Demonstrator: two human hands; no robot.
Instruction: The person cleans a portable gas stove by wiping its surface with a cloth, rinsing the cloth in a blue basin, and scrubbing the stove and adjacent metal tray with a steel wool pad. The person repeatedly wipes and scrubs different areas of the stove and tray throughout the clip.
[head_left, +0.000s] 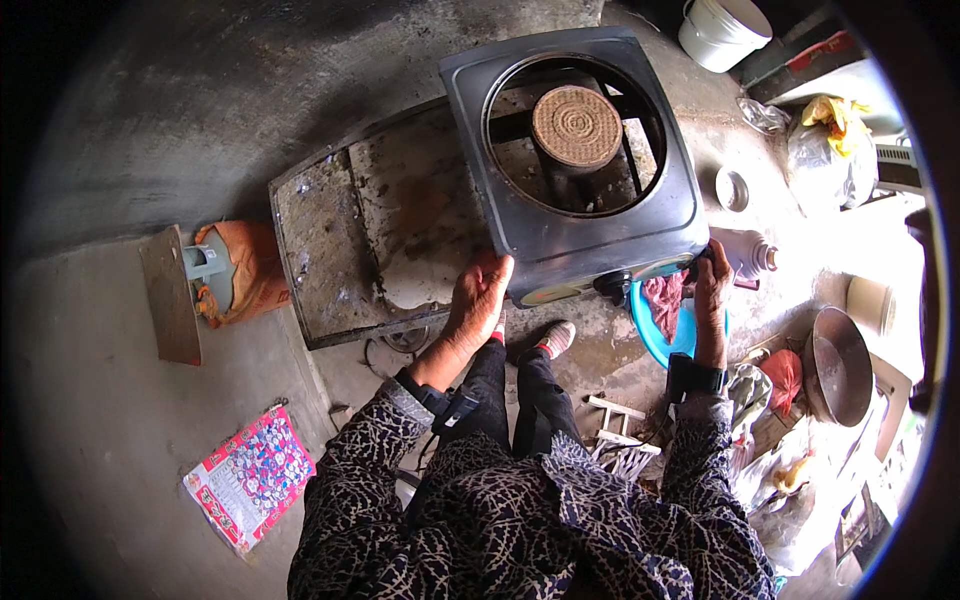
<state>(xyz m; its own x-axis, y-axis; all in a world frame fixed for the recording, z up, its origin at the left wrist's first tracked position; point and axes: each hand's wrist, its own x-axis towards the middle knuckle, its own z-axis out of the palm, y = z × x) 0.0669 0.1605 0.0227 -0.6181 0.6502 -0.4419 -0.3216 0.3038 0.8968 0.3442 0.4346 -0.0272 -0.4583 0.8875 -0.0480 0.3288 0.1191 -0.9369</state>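
A single-burner gas stove (592, 244) with a dark metal body is in front of me, tilted in the view. Its round burner head (577, 126) shows through the large circular opening in the top. My left hand (480, 300) grips the near left corner, thumb on top and fingers mostly hidden. At the near right corner, my right hand (711, 281) holds the side, its fingertips partly out of sight. Between them a black knob (615, 283) sits on the front panel. Under and left of the stove is a stained, low table (420, 217).
Left of the table stands a gas cylinder (217, 262) partly wrapped in orange cloth, beside a board (169, 296). A blue basin (679, 349) holding a cloth and a thermos flask (742, 253) are at right. Farther right lies a metal pan (840, 367). A white bucket (724, 34) stands behind.
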